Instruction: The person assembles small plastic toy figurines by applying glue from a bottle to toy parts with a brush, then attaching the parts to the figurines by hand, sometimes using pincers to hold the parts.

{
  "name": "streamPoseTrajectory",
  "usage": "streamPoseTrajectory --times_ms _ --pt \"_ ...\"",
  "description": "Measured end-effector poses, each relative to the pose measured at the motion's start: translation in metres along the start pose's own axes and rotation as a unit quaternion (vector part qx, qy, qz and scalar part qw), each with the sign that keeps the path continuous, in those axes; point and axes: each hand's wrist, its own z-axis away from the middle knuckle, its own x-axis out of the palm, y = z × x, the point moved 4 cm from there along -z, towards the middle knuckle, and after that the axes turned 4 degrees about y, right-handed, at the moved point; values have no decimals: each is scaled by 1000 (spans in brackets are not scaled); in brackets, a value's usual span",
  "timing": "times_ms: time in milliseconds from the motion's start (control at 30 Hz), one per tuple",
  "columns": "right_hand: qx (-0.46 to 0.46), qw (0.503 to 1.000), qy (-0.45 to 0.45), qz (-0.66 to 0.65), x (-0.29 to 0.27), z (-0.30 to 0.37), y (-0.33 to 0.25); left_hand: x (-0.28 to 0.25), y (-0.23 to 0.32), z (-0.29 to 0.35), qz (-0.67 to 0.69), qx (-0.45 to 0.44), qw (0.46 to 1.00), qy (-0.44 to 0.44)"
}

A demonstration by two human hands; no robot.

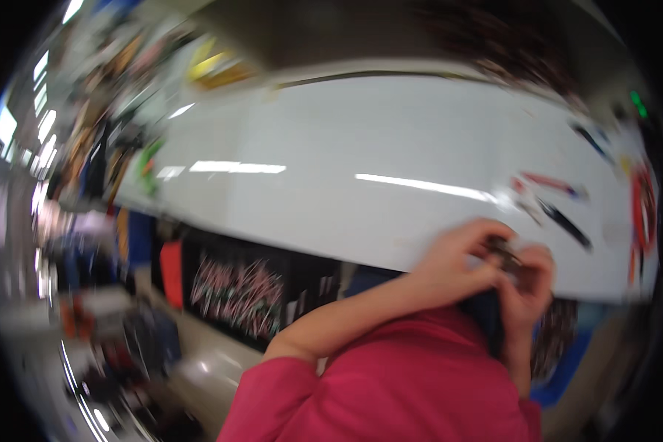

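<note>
At the near right edge of the white table (309,132), my two hands meet around a small dark brown part (502,254), too blurred for its kind to show. My left hand (457,261) has its thumb and fingers closed on it from the left. From the other side my right hand (529,283) grips the same part with bent fingers. Just beyond the hands lie a black-handled tool (567,225) and a red-handled tool (549,182), both smeared by motion.
A dark slim tool (591,140) and a red looped item (644,210) are at the right. Below the table stand a black crate (302,283) of pinkish thin pieces and a blue bin (567,372). Yellow (217,66) and green (149,168) objects sit at the left.
</note>
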Motion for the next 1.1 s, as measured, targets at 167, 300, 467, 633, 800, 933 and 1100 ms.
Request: streamPoseTrajectory --times_ms 167,300,467,633,800,933,1100 --pt "-13 999 -17 -28 -19 -1 -1 12 11 -2 49 -8 999 10" --pt "4 999 -38 -22 -12 -2 2 9 6 4 57 17 997 49" --pt "12 996 -85 16 -20 -5 15 10 6 6 26 67 995 74" --pt "-12 996 -28 86 -16 -12 -4 19 4 -2 10 84 994 73" --pt "-41 996 -42 67 -6 -14 -13 21 -2 -3 -14 106 989 99" --pt "-46 993 -39 97 -2 -12 -22 22 -2 -2 -22 106 990 95" --pt "21 997 -54 56 -26 -10 22 18 5 2 -3 90 992 83"
